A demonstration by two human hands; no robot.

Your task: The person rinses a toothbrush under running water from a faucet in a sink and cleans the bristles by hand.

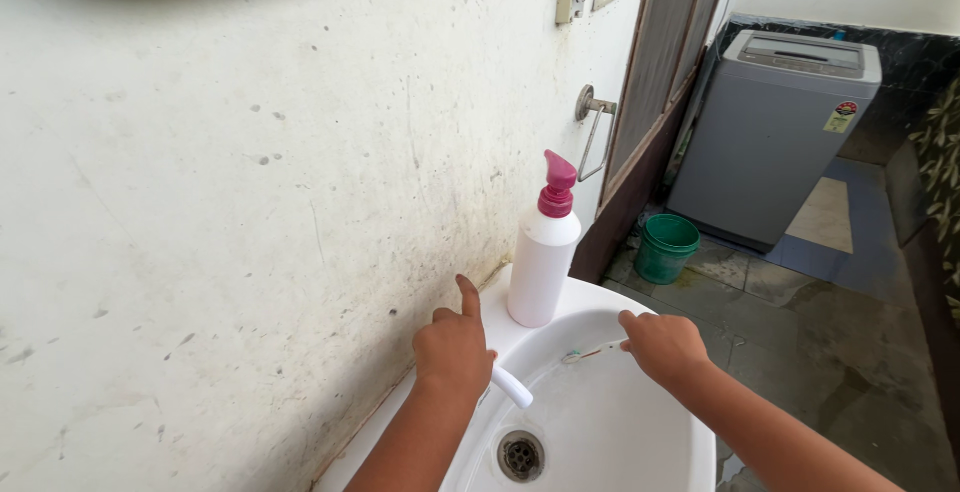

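The toothbrush (590,355) lies level over the sink (640,432), bristles leftward, gripped by the right hand (662,345); left hand (455,347) grasps the tap (512,388).

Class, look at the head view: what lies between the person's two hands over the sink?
Between the left hand and the right hand lie the white tap spout, a toothbrush and bare sink basin.

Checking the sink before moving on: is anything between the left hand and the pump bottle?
Nothing visible. The left hand rests on the white tap, and the pump bottle stands just beyond on the sink rim, bare gap between.
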